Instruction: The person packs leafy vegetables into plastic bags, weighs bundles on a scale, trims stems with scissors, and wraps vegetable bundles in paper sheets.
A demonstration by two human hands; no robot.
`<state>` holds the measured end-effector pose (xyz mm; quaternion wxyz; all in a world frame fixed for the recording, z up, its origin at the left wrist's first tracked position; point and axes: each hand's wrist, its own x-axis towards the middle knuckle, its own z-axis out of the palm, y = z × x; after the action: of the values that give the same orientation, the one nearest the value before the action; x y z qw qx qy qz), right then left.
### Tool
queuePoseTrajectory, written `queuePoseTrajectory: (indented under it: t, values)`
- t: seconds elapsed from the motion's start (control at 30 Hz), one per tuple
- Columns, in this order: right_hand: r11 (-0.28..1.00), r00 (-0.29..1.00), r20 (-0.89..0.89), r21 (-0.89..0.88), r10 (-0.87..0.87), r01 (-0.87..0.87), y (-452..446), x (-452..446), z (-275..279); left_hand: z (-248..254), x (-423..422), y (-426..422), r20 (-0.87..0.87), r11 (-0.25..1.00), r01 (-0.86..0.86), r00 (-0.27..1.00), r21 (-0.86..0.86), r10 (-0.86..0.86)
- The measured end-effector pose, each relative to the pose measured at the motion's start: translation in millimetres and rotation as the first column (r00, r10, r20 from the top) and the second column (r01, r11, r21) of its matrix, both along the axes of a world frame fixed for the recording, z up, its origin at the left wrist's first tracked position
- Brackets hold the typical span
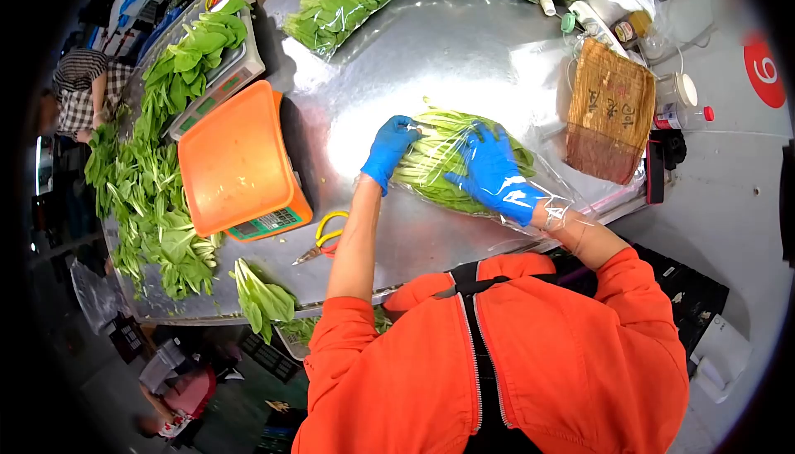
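A bunch of leafy greens (439, 156) lies in a clear plastic bag on the metal table (364, 81). My left hand (391, 149), in a blue glove, is at the stem end, its fingertips pinched together at the bag's edge. Spread over the greens on the other side is my right hand (494, 172), also gloved in blue, with clear plastic over its wrist. Scissors (323, 239) with yellow and red handles rest near my left forearm, beside an orange scale (236, 160).
Loose greens (157, 222) cover the table's left end, and some sit on a second scale (240, 65). Bagged greens (335, 11) lie at the back. On the right are a wooden block (609, 110) and bottles (669, 115). Other people (80, 81) are at the far left.
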<state>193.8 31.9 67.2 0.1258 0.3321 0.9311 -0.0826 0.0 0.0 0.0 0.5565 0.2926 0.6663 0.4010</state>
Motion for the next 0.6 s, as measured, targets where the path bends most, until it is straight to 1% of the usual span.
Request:
queuePoseTrajectory:
  t: [0.07, 0.1, 0.17, 0.2, 0.3, 0.37, 0.4, 0.47, 0.5, 0.57, 0.6]
  values:
    - [1.0, 1.0, -0.016, 0.025, -0.005, 0.005, -0.7, 2.7, -0.6, 3.0, 4.1, -1.4, 0.06, 0.999, -0.025, 0.998, 0.034, 0.023]
    - [1.0, 1.0, -0.031, 0.025, 0.0, 0.001, -1.9, -6.8, -0.2, 0.8, -6.8, -3.4, 0.045, 0.999, -0.029, 0.999, 0.034, 0.028]
    - [1.0, 1.0, 0.018, -0.008, 0.008, -0.007, -0.6, -4.9, 9.5, -9.5, -3.9, -3.6, 0.145, 0.997, -0.05, 0.989, 0.059, 0.041]
    - [1.0, 1.0, 0.019, -0.01, 0.011, -0.01, -2.1, -7.2, 10.7, -8.3, -3.9, -5.0, 0.146, 0.997, -0.053, 0.988, 0.057, 0.045]
    - [1.0, 0.999, 0.043, 0.0, -0.015, 0.015, -4.8, -13.3, 12.7, -4.4, -0.5, -5.1, 0.129, 0.995, -0.045, 0.991, 0.086, 0.034]
    - [1.0, 1.0, 0.003, -0.019, -0.023, 0.023, -5.8, -15.3, 12.0, -2.2, 3.4, -4.0, -0.046, 0.99, 0.054, 0.998, 0.127, -0.049]
    - [1.0, 1.0, 0.004, -0.019, -0.023, 0.023, -6.6, -15.0, 8.7, -5.2, 2.7, -4.0, -0.046, 0.99, 0.054, 0.998, 0.128, -0.049]
    - [1.0, 0.998, -0.057, 0.006, -0.006, 0.007, -8.9, -14.7, 0.4, -12.2, -1.1, -3.9, -0.106, 0.988, 0.109, 0.99, 0.108, -0.097]
    - [1.0, 0.998, -0.057, 0.006, -0.007, 0.007, -8.4, -13.9, 2.0, -12.2, -2.3, -4.0, -0.106, 0.988, 0.109, 0.99, 0.109, -0.098]
    - [0.998, 0.985, -0.171, -0.051, 0.014, -0.023, -5.5, -9.3, 7.4, -12.4, -3.9, -3.9, -0.005, 0.997, 0.053, 0.999, 0.059, -0.053]
    - [0.998, 0.971, -0.236, -0.053, 0.031, -0.045, -4.6, -4.3, 9.0, -8.4, -3.2, -4.1, -0.004, 0.997, 0.052, 0.999, 0.06, -0.051]
